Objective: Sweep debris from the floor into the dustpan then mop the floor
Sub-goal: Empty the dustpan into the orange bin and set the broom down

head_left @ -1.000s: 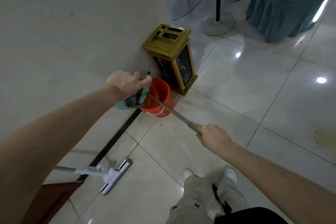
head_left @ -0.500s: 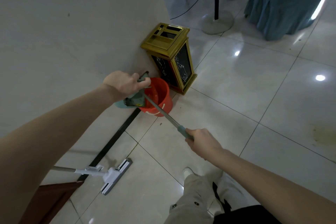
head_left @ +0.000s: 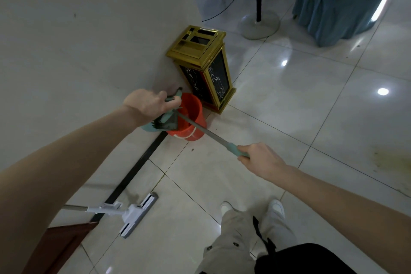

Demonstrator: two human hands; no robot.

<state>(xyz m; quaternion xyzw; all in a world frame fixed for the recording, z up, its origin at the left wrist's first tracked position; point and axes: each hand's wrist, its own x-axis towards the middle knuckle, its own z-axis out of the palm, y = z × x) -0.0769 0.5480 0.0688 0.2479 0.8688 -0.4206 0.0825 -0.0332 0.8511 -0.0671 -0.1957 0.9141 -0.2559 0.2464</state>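
Two hands busy: left hand (head_left: 148, 103) grips the dustpan (head_left: 162, 123) over the red bucket (head_left: 190, 118); right hand (head_left: 259, 159) grips the broom (head_left: 201, 131) handle. I'd tip slowly, brushing debris inward.

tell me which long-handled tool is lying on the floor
The white mop, lower left by the wall, with no hand on it. The broom is up, gripped in the right hand, head at the orange bucket.

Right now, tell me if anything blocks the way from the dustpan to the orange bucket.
Nothing visible does. The left hand holds the dustpan tilted at the rim of the orange bucket, and the broom handle, held by the right hand, crosses over the bucket's mouth without closing it off.
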